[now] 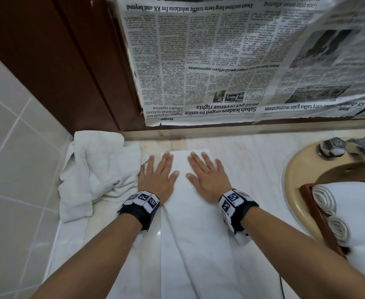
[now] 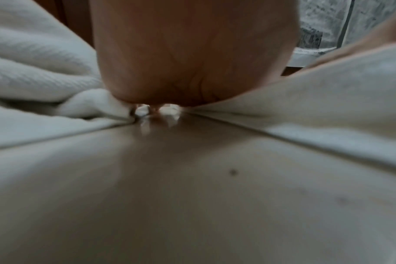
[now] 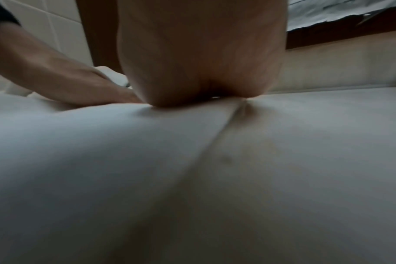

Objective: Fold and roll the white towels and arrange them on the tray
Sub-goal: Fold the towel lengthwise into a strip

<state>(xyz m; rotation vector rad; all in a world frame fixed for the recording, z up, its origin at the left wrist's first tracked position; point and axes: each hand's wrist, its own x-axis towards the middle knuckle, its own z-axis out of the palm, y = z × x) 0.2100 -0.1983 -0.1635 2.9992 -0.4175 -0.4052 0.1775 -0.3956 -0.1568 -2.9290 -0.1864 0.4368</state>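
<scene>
The left hand (image 1: 157, 177) and right hand (image 1: 207, 176) lie flat, fingers spread, side by side on the far end of the folded towel (image 1: 195, 229), pressing it to the counter (image 1: 255, 160), probably to flatten the folds and anchor the strip before rolling. Left of it, touching the left hand, waits a crumpled towel (image 1: 95, 171). To the right, the tray (image 1: 319, 214) over the sink (image 1: 296, 175) holds finished rolls (image 1: 326, 201).

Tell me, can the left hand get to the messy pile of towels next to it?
Probably yes. The left hand lies flat on the folded towel, and the crumpled towels sit right beside it on the counter, nearly touching its little finger. Nothing stands between them.
</scene>
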